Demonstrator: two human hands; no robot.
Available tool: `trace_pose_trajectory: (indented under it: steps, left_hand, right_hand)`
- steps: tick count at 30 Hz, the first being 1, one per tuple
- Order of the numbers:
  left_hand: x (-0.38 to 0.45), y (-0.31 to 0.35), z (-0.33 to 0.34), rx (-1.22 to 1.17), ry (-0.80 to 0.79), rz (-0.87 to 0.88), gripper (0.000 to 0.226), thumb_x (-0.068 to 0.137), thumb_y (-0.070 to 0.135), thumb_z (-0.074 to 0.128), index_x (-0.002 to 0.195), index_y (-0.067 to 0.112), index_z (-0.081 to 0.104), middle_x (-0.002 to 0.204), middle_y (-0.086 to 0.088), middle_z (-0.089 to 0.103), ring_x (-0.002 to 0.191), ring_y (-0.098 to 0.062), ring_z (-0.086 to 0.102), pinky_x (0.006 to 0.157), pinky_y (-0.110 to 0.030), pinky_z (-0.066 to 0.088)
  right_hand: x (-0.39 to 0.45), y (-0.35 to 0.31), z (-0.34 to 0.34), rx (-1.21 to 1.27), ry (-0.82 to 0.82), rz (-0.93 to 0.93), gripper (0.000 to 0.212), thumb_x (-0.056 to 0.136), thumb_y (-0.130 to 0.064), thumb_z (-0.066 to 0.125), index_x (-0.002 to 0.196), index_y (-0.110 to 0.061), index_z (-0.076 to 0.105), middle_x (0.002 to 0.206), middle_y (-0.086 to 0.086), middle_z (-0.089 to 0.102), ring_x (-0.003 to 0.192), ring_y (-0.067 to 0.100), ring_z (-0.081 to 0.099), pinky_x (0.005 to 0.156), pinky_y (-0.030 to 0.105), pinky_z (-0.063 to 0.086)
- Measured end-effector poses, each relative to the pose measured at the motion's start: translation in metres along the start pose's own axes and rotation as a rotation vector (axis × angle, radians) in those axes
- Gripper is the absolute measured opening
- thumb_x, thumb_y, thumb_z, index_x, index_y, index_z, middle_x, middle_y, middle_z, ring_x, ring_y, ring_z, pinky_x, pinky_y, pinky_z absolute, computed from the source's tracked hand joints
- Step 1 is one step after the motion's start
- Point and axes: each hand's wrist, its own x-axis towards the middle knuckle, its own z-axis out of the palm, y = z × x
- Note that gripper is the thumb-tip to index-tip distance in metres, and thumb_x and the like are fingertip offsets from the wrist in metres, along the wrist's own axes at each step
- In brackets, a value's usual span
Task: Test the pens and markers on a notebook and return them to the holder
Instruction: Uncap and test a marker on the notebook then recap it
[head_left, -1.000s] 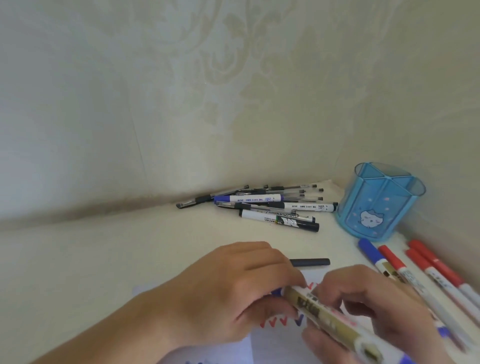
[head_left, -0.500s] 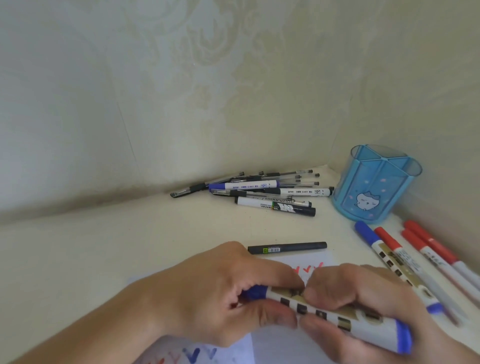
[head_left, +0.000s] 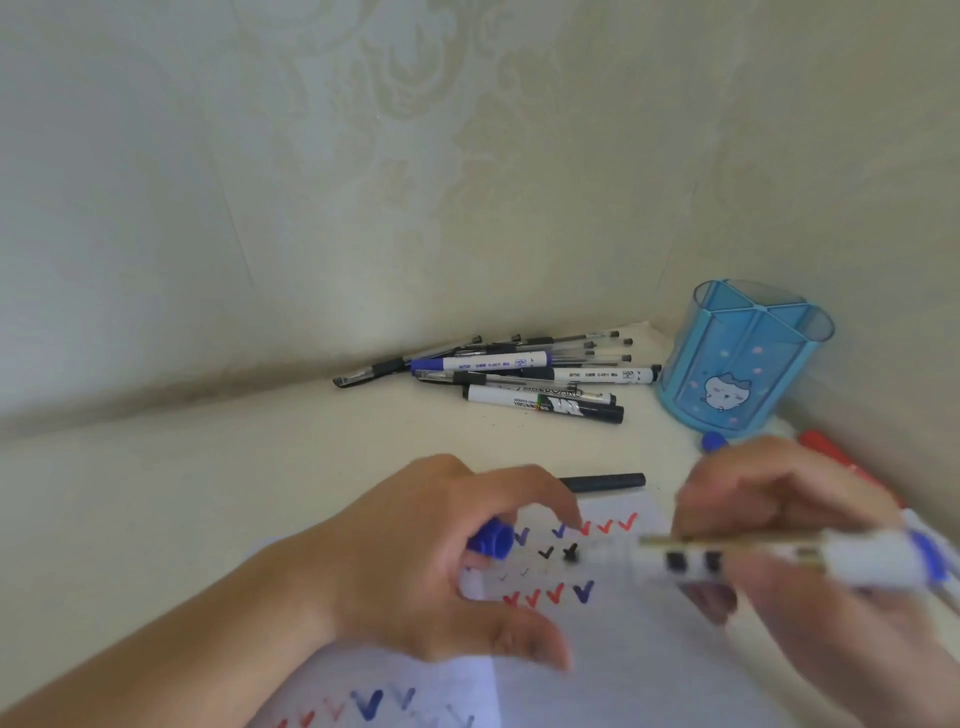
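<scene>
The blue marker (head_left: 769, 564) lay crosswise in the right hand (head_left: 800, 525), its white barrel blurred and its blue tail end pointing out past the wrist side; the fingers curled round the barrel and gripped it. Its blue cap (head_left: 491, 540) sat apart from it in the left hand (head_left: 441, 561), tucked among the curled fingers, with the thumb spread below. The two hands were separate, a clear gap between them.

Under and between both hands lay the notebook (head_left: 623, 649), its page showing rows of red, blue and black check marks. Just beyond the left hand's fingertips a black pen (head_left: 605, 482) lay flat at the page's far edge. Farther out from the left hand, a pile of pens and markers (head_left: 519, 374) rested against the wall. Beyond the right hand stood the blue holder (head_left: 737, 364), upright, with a cartoon face on its side. Red markers (head_left: 831, 452) showed partly behind the right hand.
</scene>
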Motion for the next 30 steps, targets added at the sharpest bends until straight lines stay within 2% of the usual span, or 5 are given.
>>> trace_pose_trajectory:
  steps: [2, 5, 11, 22, 30]
  left_hand:
    - [0.0, -0.005, -0.002, 0.038, 0.024, -0.011, 0.03, 0.09, 0.048, 0.047, 0.114, 0.032, 0.056, 0.056, 0.006, 0.04, 0.046, -0.011, 0.035, 0.049, -0.021, 0.027]
    - [0.002, -0.007, -0.003, 0.093, 0.045, -0.032, 0.032, 0.091, 0.028, 0.032, 0.116, 0.031, 0.051, 0.064, 0.004, 0.047, 0.056, -0.014, 0.042, 0.055, -0.036, 0.037]
    - [0.002, -0.013, -0.003, 0.291, 0.043, -0.021, 0.026, 0.096, 0.043, 0.04, 0.119, 0.037, 0.047, 0.096, 0.019, 0.057, 0.088, -0.001, 0.054, 0.074, -0.027, 0.047]
    - [0.004, -0.016, -0.001, 0.408, 0.049, 0.044, 0.023, 0.095, 0.041, 0.049, 0.117, 0.035, 0.049, 0.086, 0.026, 0.049, 0.073, 0.007, 0.044, 0.063, -0.017, 0.042]
    - [0.003, -0.016, -0.001, 0.369, 0.098, 0.088, 0.023, 0.094, 0.037, 0.055, 0.116, 0.03, 0.053, 0.082, 0.018, 0.058, 0.068, 0.0, 0.049, 0.06, -0.027, 0.048]
  right_hand:
    - [0.006, -0.007, -0.008, 0.241, 0.089, 0.023, 0.029, 0.076, -0.031, 0.076, 0.095, -0.01, 0.069, 0.061, 0.016, 0.064, 0.044, 0.031, 0.056, 0.046, 0.025, 0.042]
    - [0.009, 0.005, -0.008, 0.199, 0.284, 0.265, 0.035, 0.058, -0.04, 0.086, 0.073, -0.013, 0.069, 0.056, 0.015, 0.062, 0.048, 0.029, 0.055, 0.048, 0.024, 0.044]
    - [0.006, 0.009, 0.002, -0.13, 0.308, 0.576, 0.034, 0.065, -0.022, 0.07, 0.053, -0.007, 0.042, 0.045, 0.004, 0.041, 0.046, 0.018, 0.035, 0.046, 0.028, 0.025]
    - [0.008, 0.005, 0.008, -0.289, 0.243, 0.668, 0.036, 0.076, -0.007, 0.07, 0.052, -0.009, 0.043, 0.036, -0.01, 0.048, 0.041, 0.013, 0.028, 0.037, 0.019, 0.022]
    - [0.01, 0.001, 0.006, -0.382, 0.187, 0.668, 0.033, 0.073, -0.003, 0.068, 0.053, -0.004, 0.042, 0.036, -0.011, 0.05, 0.044, 0.015, 0.029, 0.039, 0.021, 0.021]
